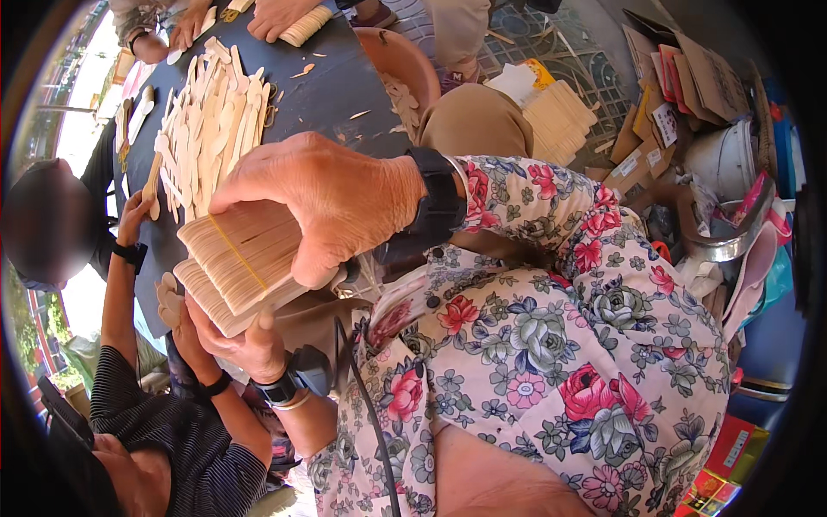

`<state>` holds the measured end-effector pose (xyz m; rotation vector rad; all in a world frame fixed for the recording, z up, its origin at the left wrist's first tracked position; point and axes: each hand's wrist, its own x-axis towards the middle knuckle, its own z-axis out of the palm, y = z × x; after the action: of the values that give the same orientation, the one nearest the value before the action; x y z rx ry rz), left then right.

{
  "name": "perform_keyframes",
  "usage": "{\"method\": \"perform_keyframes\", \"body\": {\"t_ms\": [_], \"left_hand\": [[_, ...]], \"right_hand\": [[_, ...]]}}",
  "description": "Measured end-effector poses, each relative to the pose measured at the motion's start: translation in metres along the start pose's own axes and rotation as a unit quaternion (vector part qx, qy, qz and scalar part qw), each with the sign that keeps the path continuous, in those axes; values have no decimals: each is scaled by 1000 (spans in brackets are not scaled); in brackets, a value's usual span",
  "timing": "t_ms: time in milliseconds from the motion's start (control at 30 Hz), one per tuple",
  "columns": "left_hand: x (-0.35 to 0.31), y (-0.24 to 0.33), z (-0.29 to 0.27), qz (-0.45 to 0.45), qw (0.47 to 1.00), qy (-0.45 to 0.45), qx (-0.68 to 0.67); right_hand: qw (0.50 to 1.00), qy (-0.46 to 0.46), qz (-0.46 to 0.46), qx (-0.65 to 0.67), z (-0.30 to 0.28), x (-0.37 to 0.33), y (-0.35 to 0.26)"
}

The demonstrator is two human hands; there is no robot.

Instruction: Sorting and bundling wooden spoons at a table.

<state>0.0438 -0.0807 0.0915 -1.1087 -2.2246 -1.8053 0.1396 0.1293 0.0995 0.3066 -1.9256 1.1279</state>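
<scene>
My right hand (pixel 332 202) grips the upper bundle of flat wooden spoons (pixel 234 250) from above, thumb on the near side and fingers over the far side. A thin yellow rubber band (pixel 237 252) runs across this bundle. Just beneath it, a second stack of wooden spoons (pixel 200 289) rests in my left hand (pixel 245 345), whose fingers curl round its near end. The two stacks touch and partly overlap. Beyond them, a large heap of loose wooden spoons (pixel 207 121) lies on the dark table (pixel 336 95).
At left, a co-worker in a striped shirt (pixel 181 431) holds several spoons (pixel 169 297). Other people's hands (pixel 280 15) work at the far edge. A terracotta-coloured tub (pixel 401 60) stands beside the table. More spoon bundles (pixel 558 121), cardboard (pixel 706 77) and a white bucket (pixel 724 159) are at right.
</scene>
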Motion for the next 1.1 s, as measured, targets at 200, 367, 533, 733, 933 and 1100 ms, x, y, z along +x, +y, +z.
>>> {"method": "perform_keyframes", "body": {"t_ms": [200, 367, 533, 733, 933, 1100], "left_hand": [[-1, 3, -6, 28, 998, -18, 46], [-1, 8, -7, 42, 996, -33, 76], [1, 12, -8, 40, 992, -67, 100], [0, 17, -1, 31, 995, -54, 76], [0, 24, -3, 47, 988, -70, 130], [-9, 42, -3, 115, 948, -71, 287]], "right_hand": [[989, -50, 85, 109, 8, -5, -4], [988, -44, 77, 129, 12, -9, -1], [986, -46, 86, 137, 12, -11, -1], [986, -50, 89, 135, 11, -12, 1], [986, -49, 73, 138, 14, -13, 2], [985, -51, 69, 149, 11, -17, -8]]}}
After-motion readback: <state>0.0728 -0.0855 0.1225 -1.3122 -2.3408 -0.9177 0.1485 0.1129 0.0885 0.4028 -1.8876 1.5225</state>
